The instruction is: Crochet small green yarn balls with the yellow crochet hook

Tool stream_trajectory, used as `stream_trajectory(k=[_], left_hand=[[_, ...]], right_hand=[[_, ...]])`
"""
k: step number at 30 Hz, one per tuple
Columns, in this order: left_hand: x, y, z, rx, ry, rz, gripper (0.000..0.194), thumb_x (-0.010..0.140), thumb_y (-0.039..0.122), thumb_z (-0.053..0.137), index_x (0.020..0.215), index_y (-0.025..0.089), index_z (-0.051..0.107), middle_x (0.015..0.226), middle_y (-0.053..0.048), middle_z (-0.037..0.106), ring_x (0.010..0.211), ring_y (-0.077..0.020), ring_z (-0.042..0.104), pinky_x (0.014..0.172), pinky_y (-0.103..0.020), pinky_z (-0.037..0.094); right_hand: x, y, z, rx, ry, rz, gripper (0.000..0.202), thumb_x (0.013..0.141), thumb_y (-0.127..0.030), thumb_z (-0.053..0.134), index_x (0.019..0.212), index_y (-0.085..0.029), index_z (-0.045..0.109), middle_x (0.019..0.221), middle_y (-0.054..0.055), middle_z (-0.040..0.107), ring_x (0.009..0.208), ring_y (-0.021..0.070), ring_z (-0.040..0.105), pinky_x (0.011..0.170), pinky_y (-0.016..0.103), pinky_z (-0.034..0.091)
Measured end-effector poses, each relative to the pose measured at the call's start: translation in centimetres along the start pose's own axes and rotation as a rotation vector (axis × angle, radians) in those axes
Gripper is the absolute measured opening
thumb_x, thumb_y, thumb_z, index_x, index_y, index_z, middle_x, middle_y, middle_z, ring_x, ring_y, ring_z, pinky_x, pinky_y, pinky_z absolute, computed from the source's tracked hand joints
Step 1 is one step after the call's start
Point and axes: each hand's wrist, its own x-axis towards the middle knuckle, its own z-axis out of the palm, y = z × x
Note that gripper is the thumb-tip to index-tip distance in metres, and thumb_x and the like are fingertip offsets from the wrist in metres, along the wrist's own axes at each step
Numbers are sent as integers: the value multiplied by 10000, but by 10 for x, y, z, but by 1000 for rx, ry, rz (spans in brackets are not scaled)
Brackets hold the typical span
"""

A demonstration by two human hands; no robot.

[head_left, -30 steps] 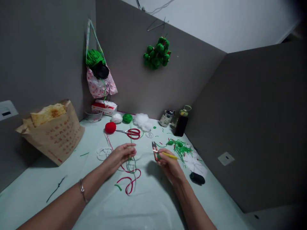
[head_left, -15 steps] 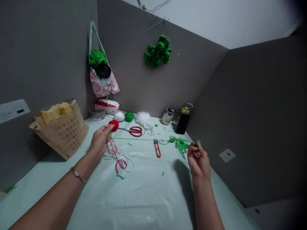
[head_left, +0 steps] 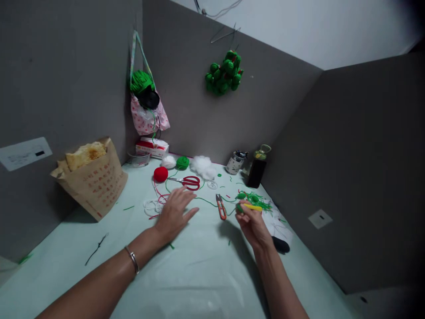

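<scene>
My left hand is over the tabletop with its fingers stretched out and nothing in it. Near its fingertips lie the red-handled scissors and a loose heap of white yarn. The red yarn ball sits farther back. My right hand is closed on a yellow crochet hook and a small green crocheted piece. Green yarn runs slack across the table between the hands. Orange thread snips lie just left of my right hand.
Green yarn scraps lie behind my right hand, with a black object beside my wrist. Stuffing, a green yarn ball, a jar and a dark bottle line the back. A paper food bag stands left.
My left hand has let go of the red yarn ball and moved right and nearer, opening. My right hand has moved left with the hook and green piece. The green yarn has gone slack.
</scene>
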Motion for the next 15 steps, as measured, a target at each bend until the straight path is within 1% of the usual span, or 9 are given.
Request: stream_trajectory(k=[1,3,5,7,9,11,12,13,15], left_hand=[[-4,5,5,-32,-48,-8,364,909,381,635,1217,202,711,1393,-147,648,1474,-322,371,1249,-531,151],[-13,15,13,-116,-162,-25,439,980,482,517,1293,212,664,1432,-148,613,1439,-313,420,1226,-512,232],[-20,24,17,-229,-325,-25,563,976,614,459,1333,218,638,1419,-147,623,1343,-312,525,1161,-473,354],[-26,30,21,-342,-482,-28,698,921,725,470,1374,211,601,1288,-139,693,1170,-297,633,1033,-425,472],[-30,33,24,-424,-590,-71,756,880,748,528,1396,197,570,1130,-116,735,935,-254,681,827,-361,537],[-31,33,25,-462,-635,-140,669,879,693,593,1294,169,640,960,-75,730,716,-190,624,638,-289,480],[-30,31,26,-470,-639,-173,584,884,650,622,1179,153,698,875,-51,708,649,-161,569,587,-266,428],[-29,30,25,-475,-632,-202,501,888,608,646,1036,139,740,789,-27,669,614,-141,516,567,-253,382],[-23,27,23,-497,-591,-256,428,896,545,668,818,132,746,635,20,559,573,-120,433,563,-244,334]], right_hand=[[-5,5,6,-40,-64,40,238,686,-215,924,840,-156,752,680,-53,619,501,12,521,516,116,530],[-14,14,18,-117,-212,133,227,665,-231,931,764,-134,752,673,-23,630,495,44,545,477,158,524],[-22,20,26,-171,-355,216,262,622,-262,950,704,-117,747,663,5,642,483,89,583,431,202,514],[-26,24,29,-197,-456,270,274,616,-282,950,696,-113,751,676,24,663,487,120,615,422,226,516],[-27,25,29,-200,-501,287,257,642,-286,937,720,-122,755,690,23,677,504,118,628,439,216,520],[-26,23,26,-190,-508,283,236,670,-281,923,742,-133,754,686,7,675,508,100,619,449,194,514],[-25,22,24,-184,-504,278,229,676,-276,919,747,-135,752,679,-1,669,501,93,612,448,187,511],[-23,20,23,-176,-499,273,227,677,-272,917,748,-135,750,675,-7,665,489,88,605,443,185,510],[-21,18,20,-157,-479,257,236,670,-275,920,740,-135,744,684,-13,656,471,77,584,435,186,512]])
